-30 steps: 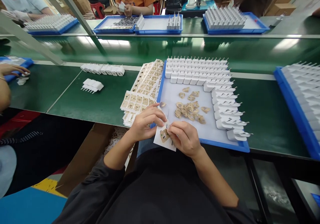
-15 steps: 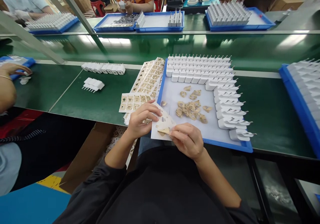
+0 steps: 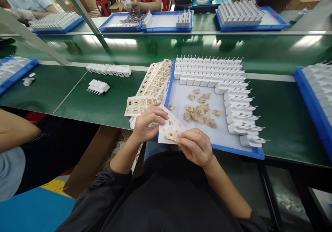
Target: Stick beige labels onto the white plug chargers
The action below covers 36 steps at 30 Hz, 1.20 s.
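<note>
A: What is each hand doing at this moment?

B: The left hand is gripping a white backing sheet by its near-left edge, thumb on top. The right hand is pinching a small tan sticker at the sheet's lower part, fingertips closed on it.

A: What is changing compared with a second ago?

B: The sheet is sitting higher and flatter now, tilted up toward the blue tray, and the sticker is lifting at one edge instead of lying flat on the sheet. I'm judging that it is coming free of its backing, so the peel looks partly done.

A: Where is the sheet relative to everything else?

B: It is being held in the air just over the near edge of the green surface, overlapping the tray's near-left corner. Loose tan stickers are lying in the tray's middle, with white plug adapters lining its far and right sides. More sticker sheets are fanning out just left of the tray.

A: Anyone else nearby?

B: A co-worker's forearm is showing at the left, well apart from the sheet.
</note>
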### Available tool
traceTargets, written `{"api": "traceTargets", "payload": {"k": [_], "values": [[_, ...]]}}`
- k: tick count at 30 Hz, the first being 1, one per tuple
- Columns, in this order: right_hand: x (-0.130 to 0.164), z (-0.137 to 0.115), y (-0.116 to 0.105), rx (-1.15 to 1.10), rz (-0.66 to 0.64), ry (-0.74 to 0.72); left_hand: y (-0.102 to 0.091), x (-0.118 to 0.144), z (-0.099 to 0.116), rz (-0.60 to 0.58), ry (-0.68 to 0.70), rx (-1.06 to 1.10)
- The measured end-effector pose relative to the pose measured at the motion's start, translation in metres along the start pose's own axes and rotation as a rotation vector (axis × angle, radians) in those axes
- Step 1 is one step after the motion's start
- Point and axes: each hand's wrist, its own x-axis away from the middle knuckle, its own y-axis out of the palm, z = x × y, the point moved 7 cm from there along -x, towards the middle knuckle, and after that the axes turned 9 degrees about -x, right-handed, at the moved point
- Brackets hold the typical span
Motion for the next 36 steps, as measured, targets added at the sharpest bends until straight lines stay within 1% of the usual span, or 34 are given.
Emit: {"api": "traceTargets", "payload": {"k": [7, 14, 20, 22, 25, 27, 28, 31, 32, 33, 34, 36], "values": [[0.000, -0.004, 0.000, 0.012, -0.007, -0.024, 0.001, 0.002, -0.001, -0.007, -0.007, -0.010], [0.000, -0.008, -0.001, 0.021, -0.009, -0.029, 0.001, 0.001, -0.001, 0.011, 0.016, 0.030], [0.000, -0.009, -0.002, 0.025, -0.014, -0.010, 0.001, 0.001, -0.001, 0.012, 0.014, 0.053], [0.002, -0.010, -0.003, 0.010, -0.006, -0.007, 0.001, 0.001, -0.002, 0.014, 0.013, 0.057], [0.007, -0.013, -0.009, -0.069, 0.021, 0.009, 0.000, 0.002, -0.008, 0.030, -0.028, 0.035], [0.012, -0.006, -0.015, -0.119, 0.048, 0.086, -0.002, 0.002, -0.012, 0.034, -0.055, 0.022], [0.016, 0.002, -0.021, -0.112, 0.089, 0.162, -0.002, 0.002, -0.013, 0.031, -0.063, 0.020], [0.031, 0.038, -0.049, 0.054, 0.294, 0.475, 0.000, 0.000, -0.014, 0.003, -0.078, 0.033], [0.036, 0.051, -0.057, 0.122, 0.339, 0.575, 0.001, -0.002, -0.014, -0.011, -0.083, 0.038], [0.040, 0.063, -0.063, 0.181, 0.339, 0.656, 0.003, -0.004, -0.013, -0.030, -0.089, 0.041], [0.041, 0.075, -0.065, 0.225, 0.289, 0.716, 0.005, -0.007, -0.012, -0.057, -0.093, 0.040], [0.040, 0.092, -0.062, 0.281, 0.127, 0.764, 0.012, -0.013, -0.010, -0.123, -0.100, 0.028]]}}
